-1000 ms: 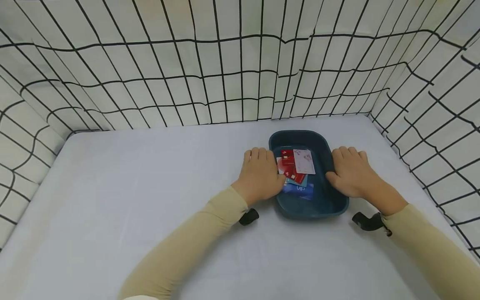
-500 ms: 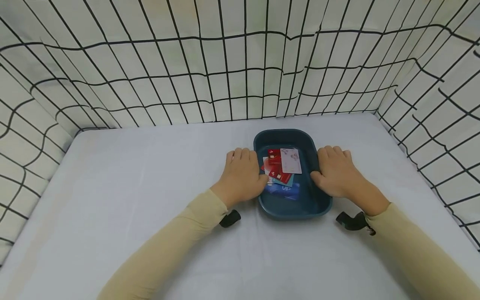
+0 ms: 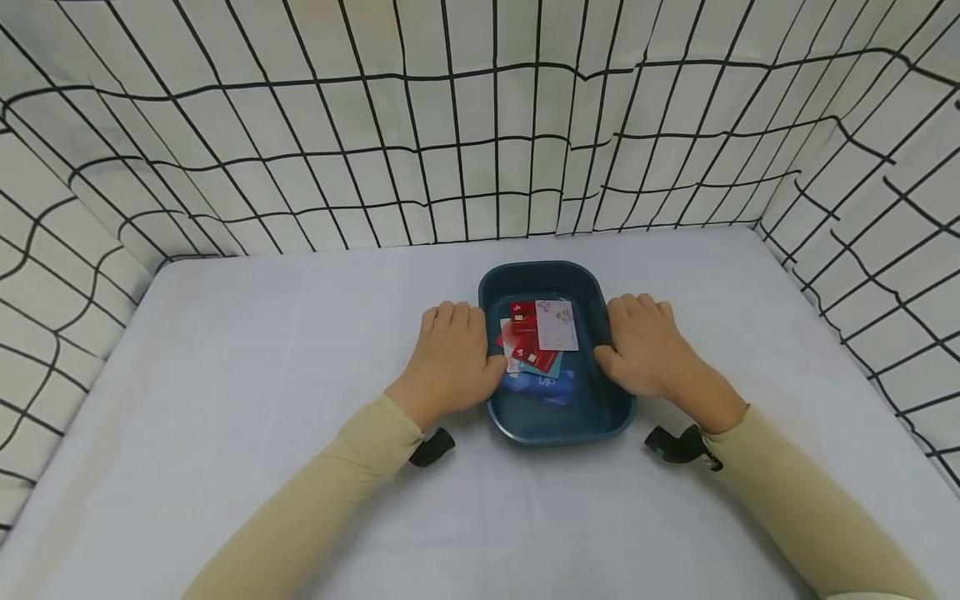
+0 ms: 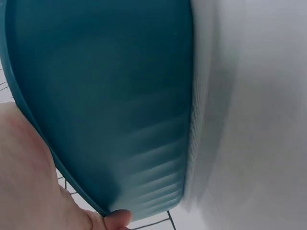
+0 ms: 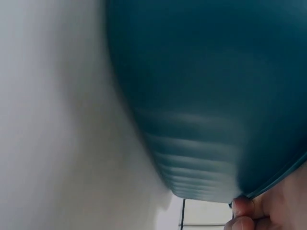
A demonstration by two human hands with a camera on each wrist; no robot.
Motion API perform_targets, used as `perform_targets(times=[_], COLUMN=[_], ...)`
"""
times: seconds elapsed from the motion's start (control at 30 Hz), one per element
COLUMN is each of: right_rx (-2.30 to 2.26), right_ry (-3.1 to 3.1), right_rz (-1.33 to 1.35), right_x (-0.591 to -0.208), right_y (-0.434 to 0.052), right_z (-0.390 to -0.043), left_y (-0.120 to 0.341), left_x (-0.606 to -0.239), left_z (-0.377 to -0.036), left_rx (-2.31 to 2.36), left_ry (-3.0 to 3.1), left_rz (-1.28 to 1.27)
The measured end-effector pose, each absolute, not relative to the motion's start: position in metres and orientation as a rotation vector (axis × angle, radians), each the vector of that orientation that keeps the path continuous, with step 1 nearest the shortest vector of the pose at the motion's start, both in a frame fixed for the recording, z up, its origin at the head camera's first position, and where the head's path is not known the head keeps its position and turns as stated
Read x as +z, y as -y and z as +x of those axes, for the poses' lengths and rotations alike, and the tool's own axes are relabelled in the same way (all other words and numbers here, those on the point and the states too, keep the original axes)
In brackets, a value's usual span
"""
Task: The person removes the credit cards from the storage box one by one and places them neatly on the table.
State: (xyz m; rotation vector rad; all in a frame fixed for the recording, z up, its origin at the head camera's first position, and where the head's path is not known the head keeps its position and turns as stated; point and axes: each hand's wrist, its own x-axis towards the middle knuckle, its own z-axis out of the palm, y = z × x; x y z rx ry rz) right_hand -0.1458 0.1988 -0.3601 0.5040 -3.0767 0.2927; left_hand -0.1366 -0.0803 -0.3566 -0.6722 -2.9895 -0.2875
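- Head view: black fittings [image 3: 678,444] sit by my sleeve cuffs [image 3: 390,429], nearest the camera.
- Grip: my left hand [image 3: 455,354] grasps the left long rim of the blue-green tray [image 3: 558,429]; my right hand [image 3: 651,346] grasps the right. Each thumb lies on the inner side, fingers outside.
- Location: the tray is upright between my hands at the white table [image 3: 225,417], slightly right of the middle. I cannot tell whether its base fully touches the cloth.
- Handling: I judge the tray light, smooth and fairly stiff plastic. The projecting rim offers the surest purchase; holding opposite long sides should keep it level.
- Contents, near to far: blue VIP card [image 3: 543,387]; teal card [image 3: 553,367], partly beneath a red card [image 3: 527,357]; pale floral card [image 3: 557,326], overlapping a second red card [image 3: 520,315].
- Caution: the cards look thin and slick, so tilting could slide them. Lift by edges.
- Background: black grid [image 3: 406,78] stands beyond the table.
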Motion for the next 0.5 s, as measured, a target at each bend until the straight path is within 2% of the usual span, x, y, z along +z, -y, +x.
perform_targets(times=[0.5], right_rx=[0.287], right_ry=[3.089], right_rz=[0.527], right_x=[-0.358], right_y=[-0.165], right_z=[-0.137], left_y=[0.114], left_x=[-0.358], left_z=[-0.125], left_rx=[-0.269], left_ry=[2.988], left_rz=[-0.651])
